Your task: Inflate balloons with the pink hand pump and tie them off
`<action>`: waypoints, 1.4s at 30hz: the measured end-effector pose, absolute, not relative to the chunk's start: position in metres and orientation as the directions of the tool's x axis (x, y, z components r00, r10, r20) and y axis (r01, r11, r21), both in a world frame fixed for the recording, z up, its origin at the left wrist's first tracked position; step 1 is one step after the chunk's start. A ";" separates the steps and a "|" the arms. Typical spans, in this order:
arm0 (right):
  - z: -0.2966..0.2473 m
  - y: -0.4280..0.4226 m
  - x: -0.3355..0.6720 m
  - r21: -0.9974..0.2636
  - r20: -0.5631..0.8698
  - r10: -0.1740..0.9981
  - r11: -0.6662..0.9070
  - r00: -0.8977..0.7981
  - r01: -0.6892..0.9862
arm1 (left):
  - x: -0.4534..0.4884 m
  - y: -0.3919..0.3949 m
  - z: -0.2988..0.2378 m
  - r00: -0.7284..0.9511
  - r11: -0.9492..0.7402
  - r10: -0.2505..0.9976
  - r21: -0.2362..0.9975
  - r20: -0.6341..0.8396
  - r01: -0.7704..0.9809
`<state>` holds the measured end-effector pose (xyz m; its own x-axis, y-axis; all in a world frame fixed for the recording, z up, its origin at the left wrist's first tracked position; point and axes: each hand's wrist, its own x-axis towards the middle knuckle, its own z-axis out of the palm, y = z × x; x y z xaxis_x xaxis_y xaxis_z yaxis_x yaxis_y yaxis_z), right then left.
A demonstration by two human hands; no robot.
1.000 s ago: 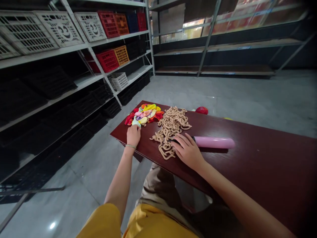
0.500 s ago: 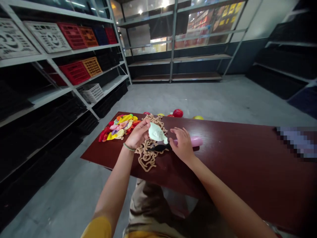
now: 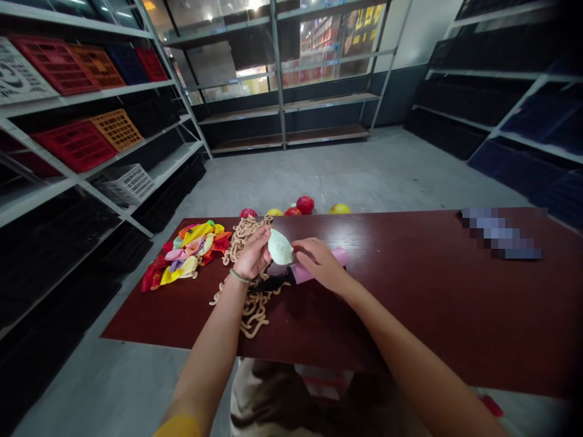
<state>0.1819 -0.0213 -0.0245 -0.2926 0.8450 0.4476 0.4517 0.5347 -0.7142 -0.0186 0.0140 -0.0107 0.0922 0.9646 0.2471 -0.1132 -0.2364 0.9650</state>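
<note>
Left of the glossy, dark red-brown rectangular table (image 3: 432,282), a pale metal rack (image 3: 100,94) carries latticed plastic crates (image 3: 75,145) in white, red, orange and blue. At the table's left end lies a pile of limp balloons (image 3: 194,249) in red, yellow, pink, purple and orange. Just right of it on the table spreads a tangled heap of tan, cord-like strands (image 3: 240,235), some trailing toward the near edge. My left hand (image 3: 252,258), a thin green band (image 3: 239,276) round its wrist, is raised over the table's left half, thumb and fingers clamped on a flattened, teardrop-shaped mint-green balloon (image 3: 279,247). Below that, a pink plastic cylinder with a tapered black end (image 3: 301,273) lies on the table. Beyond the table's far edge show round red and yellow balloons (image 3: 305,204). My right hand (image 3: 321,264), fingers bent, partly covers the pink cylinder, its fingertips at the mint-green balloon's right edge; I cannot tell whether they are together on it or apart. Toward the table's right end lies a bluish-grey object (image 3: 501,233), pixelated past recognition.
</note>
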 end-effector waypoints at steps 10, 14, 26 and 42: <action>-0.006 -0.027 0.186 -0.896 0.264 0.922 0.343 -0.283 0.283 | -0.007 0.009 -0.006 0.241 0.207 0.963 0.896 -0.117 -0.393; -0.002 -0.025 0.188 -0.984 0.153 0.978 0.164 -0.141 0.066 | -0.001 0.007 -0.006 0.203 0.245 0.961 0.914 -0.186 -0.323; 0.002 -0.023 0.192 -0.973 0.036 0.997 0.049 0.062 -0.227 | 0.005 0.003 -0.013 0.091 0.034 0.995 0.996 -0.027 -0.077; -0.010 -0.019 0.190 -0.992 0.130 0.963 0.125 0.237 0.034 | 0.008 -0.007 -0.004 0.320 -0.072 0.947 0.994 0.043 0.080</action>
